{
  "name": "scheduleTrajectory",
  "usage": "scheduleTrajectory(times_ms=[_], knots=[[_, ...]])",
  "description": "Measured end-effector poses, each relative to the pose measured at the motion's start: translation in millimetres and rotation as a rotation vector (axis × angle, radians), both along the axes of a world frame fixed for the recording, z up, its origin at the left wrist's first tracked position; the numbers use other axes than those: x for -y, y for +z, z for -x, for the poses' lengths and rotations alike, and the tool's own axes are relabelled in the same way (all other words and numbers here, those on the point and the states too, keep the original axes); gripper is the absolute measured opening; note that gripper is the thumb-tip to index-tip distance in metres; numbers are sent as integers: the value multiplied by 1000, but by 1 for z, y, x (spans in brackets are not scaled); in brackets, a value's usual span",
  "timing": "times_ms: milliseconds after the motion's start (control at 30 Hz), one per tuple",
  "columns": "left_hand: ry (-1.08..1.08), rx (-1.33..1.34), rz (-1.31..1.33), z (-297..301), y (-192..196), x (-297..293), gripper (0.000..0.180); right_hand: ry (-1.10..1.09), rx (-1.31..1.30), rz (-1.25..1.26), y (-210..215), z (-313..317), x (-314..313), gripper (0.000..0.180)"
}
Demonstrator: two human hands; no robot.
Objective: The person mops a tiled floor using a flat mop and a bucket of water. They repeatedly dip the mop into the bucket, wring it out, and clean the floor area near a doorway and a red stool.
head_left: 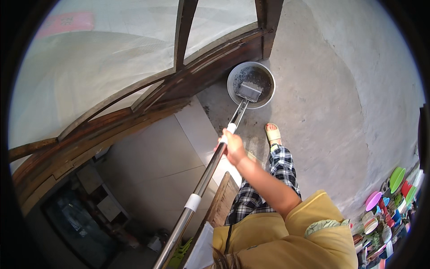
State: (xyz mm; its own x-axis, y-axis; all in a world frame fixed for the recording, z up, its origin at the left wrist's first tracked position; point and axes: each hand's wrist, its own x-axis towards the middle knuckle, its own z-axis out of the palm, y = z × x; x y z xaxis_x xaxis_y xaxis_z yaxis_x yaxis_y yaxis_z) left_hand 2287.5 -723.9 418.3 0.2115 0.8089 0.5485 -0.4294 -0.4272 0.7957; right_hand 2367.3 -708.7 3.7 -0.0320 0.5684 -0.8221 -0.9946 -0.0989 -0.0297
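Observation:
My right hand (233, 147) is closed round a sponge mop's pole, just below its upper white collar. The mop (207, 172) has a long shiny metal pole with white collars, slanting from the lower edge up to a round metal basin (231, 89). Its flat grey head (249, 91) rests in the basin, in dark, slightly foamy water. How deep the head's underside sits is hidden. The pole's near end runs out of the picture at the bottom. My left hand is not in view.
A wooden-framed door (165, 85) with pale panes stands left of the basin. Light floor tiles (152, 143) lie inside the doorway, grey concrete (322, 98) outside. My sandalled foot (273, 133) is near the basin. Several colourful tubs and plants, including a green tub (397, 179), crowd the lower right.

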Motion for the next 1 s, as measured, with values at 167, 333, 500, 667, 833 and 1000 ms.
scheduleTrajectory(times_ms=[167,333,500,667,833,1000], knots=[[-76,3,-23,-11,-8,-3,30,122,115,118,-171,-60,-29,25],[-97,-28,6,-4,-6,1,30,-160,24,203,-131,-34,-33,24],[-47,11,-4,-5,-6,-4,31,-99,-190,83,100,-4,4,28],[10,10,-11,-11,-6,-5,30,-99,-227,-47,138,1,15,24],[35,13,-4,-3,-10,0,31,-56,40,43,-11,17,-2,28],[64,146,10,0,-12,10,31,192,224,219,-148,-40,-30,27]])
